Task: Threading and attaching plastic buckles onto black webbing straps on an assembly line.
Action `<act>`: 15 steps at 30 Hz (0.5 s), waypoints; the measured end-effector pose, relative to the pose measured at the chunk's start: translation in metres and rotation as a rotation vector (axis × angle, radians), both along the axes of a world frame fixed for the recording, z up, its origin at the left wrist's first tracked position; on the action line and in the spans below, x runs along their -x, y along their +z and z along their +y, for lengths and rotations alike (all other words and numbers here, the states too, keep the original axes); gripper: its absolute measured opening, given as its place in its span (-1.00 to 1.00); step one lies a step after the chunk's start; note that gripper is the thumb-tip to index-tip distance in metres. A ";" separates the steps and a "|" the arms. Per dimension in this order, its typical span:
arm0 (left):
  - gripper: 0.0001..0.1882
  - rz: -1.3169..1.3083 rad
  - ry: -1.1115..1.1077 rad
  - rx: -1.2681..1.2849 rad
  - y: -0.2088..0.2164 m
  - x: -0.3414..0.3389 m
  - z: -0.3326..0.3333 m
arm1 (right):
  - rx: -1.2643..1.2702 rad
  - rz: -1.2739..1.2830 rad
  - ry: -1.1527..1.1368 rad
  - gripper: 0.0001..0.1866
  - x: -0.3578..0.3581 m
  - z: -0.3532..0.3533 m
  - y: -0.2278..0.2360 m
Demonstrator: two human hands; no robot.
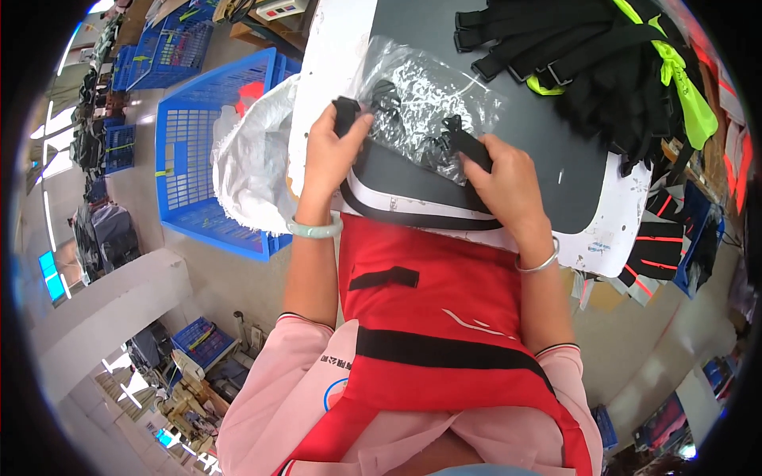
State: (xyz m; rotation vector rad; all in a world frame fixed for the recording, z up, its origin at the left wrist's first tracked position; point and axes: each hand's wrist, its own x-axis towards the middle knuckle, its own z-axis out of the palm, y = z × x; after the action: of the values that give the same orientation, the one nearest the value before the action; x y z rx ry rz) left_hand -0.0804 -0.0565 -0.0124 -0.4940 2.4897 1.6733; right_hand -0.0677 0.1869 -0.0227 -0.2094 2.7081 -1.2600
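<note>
A black webbing strap [429,219] hangs in a loop near the front edge of the table, its two ends in my hands. My left hand [332,147] pinches one end between thumb and fingers. My right hand [509,181] grips the other end, which sticks out toward the middle. Between my hands lies a clear plastic bag [417,99] with small black pieces in or on it. Whether the piece by my right fingertips is part of the strap, I cannot tell.
A pile of black straps with buckles [587,67], tied with a neon yellow band [675,71], covers the far right of the table [615,208]. On the left stand a blue plastic crate [186,143] and a white woven sack [250,163]. Black-and-red pieces [657,239] hang at the right.
</note>
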 end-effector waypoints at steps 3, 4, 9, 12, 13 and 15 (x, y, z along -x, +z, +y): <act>-0.75 0.101 0.057 -0.187 -0.005 0.008 -0.006 | 0.068 -0.062 -0.004 -0.76 -0.001 0.000 0.004; -0.75 0.092 0.063 -0.185 -0.007 0.009 -0.009 | 0.048 -0.068 0.000 -0.76 -0.001 0.002 0.004; -0.70 0.136 -0.032 -0.006 -0.011 0.033 -0.033 | 0.111 0.136 -0.166 -0.66 0.004 0.014 -0.002; -0.71 0.088 -0.179 0.010 -0.005 0.076 -0.046 | 0.113 0.076 -0.189 -0.69 0.033 0.014 0.000; -0.67 0.200 -0.109 -0.021 -0.001 0.085 -0.036 | 0.114 0.087 -0.193 -0.69 0.035 0.015 0.001; -0.68 0.384 0.035 -0.011 0.002 0.083 -0.019 | 0.038 -0.146 0.142 -0.71 0.037 0.017 -0.002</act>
State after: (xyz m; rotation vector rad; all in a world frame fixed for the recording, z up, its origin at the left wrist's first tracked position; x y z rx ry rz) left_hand -0.1637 -0.0754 -0.0109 -0.2322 2.7379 1.9540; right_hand -0.1048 0.2042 -0.0247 -0.2960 2.5010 -1.2359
